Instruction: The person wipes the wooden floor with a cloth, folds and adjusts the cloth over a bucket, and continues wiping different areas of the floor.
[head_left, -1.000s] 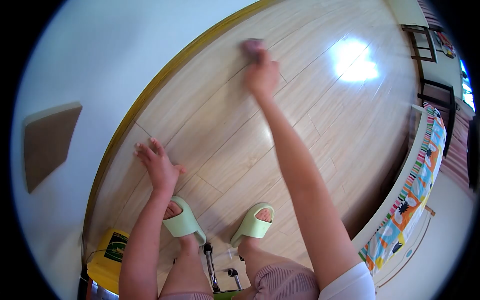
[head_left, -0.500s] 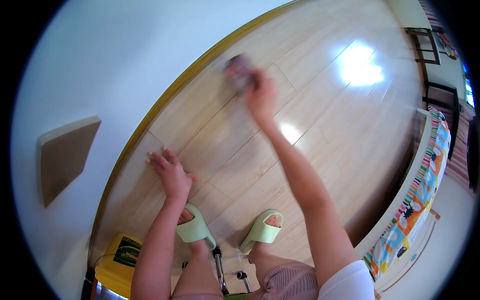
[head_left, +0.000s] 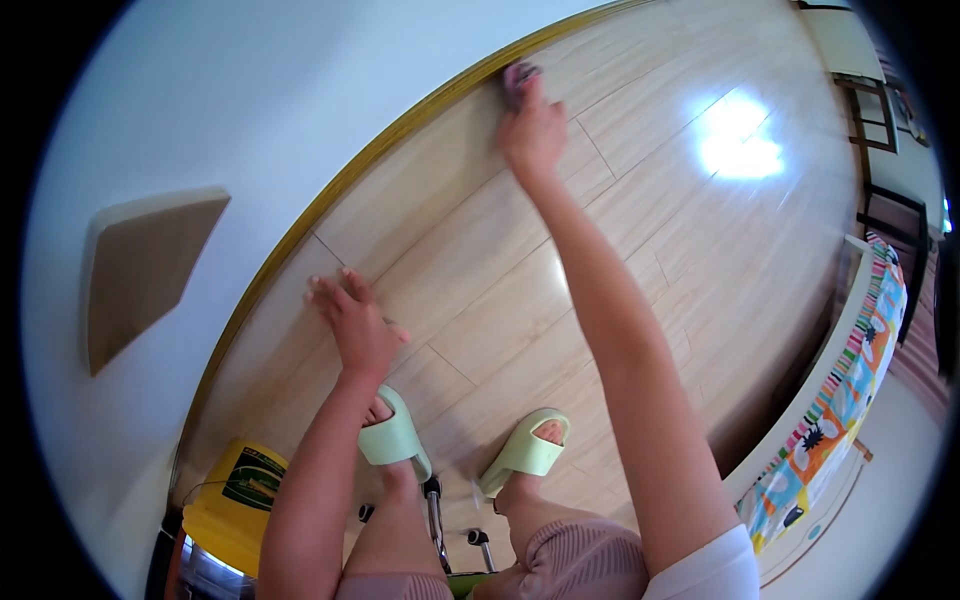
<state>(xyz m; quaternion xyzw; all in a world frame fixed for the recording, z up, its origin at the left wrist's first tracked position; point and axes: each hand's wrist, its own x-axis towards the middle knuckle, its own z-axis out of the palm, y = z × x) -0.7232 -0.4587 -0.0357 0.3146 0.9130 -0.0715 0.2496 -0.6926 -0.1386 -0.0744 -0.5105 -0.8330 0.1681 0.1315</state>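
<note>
My right hand point(head_left: 535, 138) is stretched far out along the wall, closed on a small dark pink and purplish object point(head_left: 517, 84) whose kind I cannot make out. That object is at the foot of the wall, close against the yellowish baseboard point(head_left: 395, 132). Over the pale plank floor point(head_left: 490, 240), nearer to me, my left hand point(head_left: 360, 328) has its fingers spread with nothing in them. Whether its fingertips touch the floor, I cannot tell.
Green slippers point(head_left: 392, 430) are on my feet, by the metal legs of a wheeled seat point(head_left: 436, 515). A yellow bucket point(head_left: 228, 510) stands at lower left. To the right is a bed with patterned bedding point(head_left: 820, 430). A brownish panel point(head_left: 150, 275) projects from the wall.
My right hand has moved forward with the object, from over the floor to the baseboard. My left hand stays spread in nearly the same place. The view has shifted slightly.
</note>
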